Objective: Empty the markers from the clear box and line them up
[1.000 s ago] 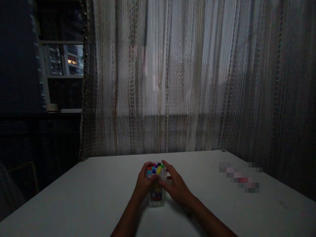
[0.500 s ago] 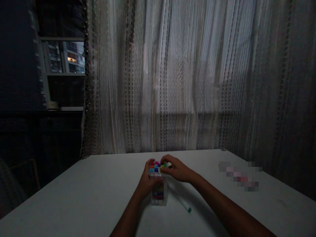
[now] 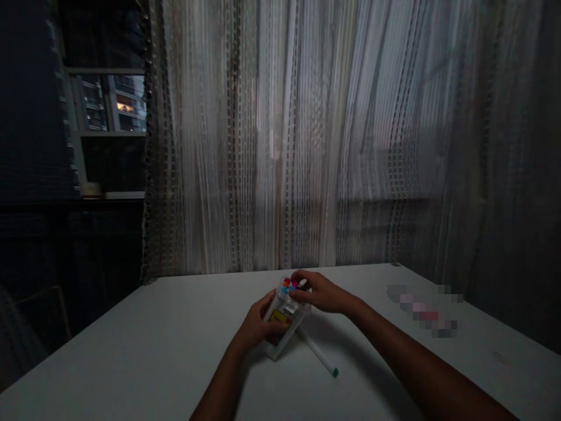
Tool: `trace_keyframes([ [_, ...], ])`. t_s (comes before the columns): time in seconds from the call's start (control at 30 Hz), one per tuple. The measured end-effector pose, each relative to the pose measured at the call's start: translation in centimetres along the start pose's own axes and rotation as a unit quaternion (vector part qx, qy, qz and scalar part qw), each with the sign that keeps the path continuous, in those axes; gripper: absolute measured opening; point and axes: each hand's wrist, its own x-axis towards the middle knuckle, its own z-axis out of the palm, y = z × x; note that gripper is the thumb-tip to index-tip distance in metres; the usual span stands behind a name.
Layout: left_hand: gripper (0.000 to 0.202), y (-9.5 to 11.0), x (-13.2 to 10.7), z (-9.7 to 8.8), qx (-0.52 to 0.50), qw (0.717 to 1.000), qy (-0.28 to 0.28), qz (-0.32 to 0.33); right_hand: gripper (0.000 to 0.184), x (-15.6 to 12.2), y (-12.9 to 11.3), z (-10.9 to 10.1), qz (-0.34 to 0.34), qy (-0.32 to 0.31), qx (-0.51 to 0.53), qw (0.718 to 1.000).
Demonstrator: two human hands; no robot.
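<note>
A clear plastic box of markers (image 3: 283, 327) with coloured caps stands tilted to the right on the white table (image 3: 144, 362). My left hand (image 3: 256, 324) is wrapped round the box's lower left side. My right hand (image 3: 319, 292) is closed in a pinch on the coloured marker caps (image 3: 289, 285) at the box's top; which marker it grips is too dim to tell. One loose white marker with a green cap (image 3: 322, 358) lies on the table just right of the box, beneath my right forearm.
A sheer striped curtain (image 3: 307, 134) hangs right behind the table's far edge. A dark window (image 3: 105, 117) with lit buildings outside is at the left. A blurred patch (image 3: 423, 310) lies on the table at the right. The room is very dim.
The box has tipped from upright to leaning right. My right hand moved from the box's side up onto the caps, uncovering the green-capped marker on the table.
</note>
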Motion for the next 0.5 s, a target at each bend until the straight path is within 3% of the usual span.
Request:
trace_keyframes([
  [0.13,0.063,0.8,-0.5,-0.3,0.022,0.998,-0.053,-0.027,0.018,-0.2,0.4,-0.3,0.011,-0.038,0.015,0.999],
  [0.27,0.068,0.7,-0.7,-0.2,0.056,0.992,-0.091,-0.064,0.008,-0.6,0.8,-0.8,0.025,-0.082,-0.04,0.996],
  [0.5,0.068,0.4,-0.5,0.0,0.039,0.989,-0.132,-0.05,0.003,-1.7,-0.6,-0.6,-0.019,-0.048,-0.191,0.98],
])
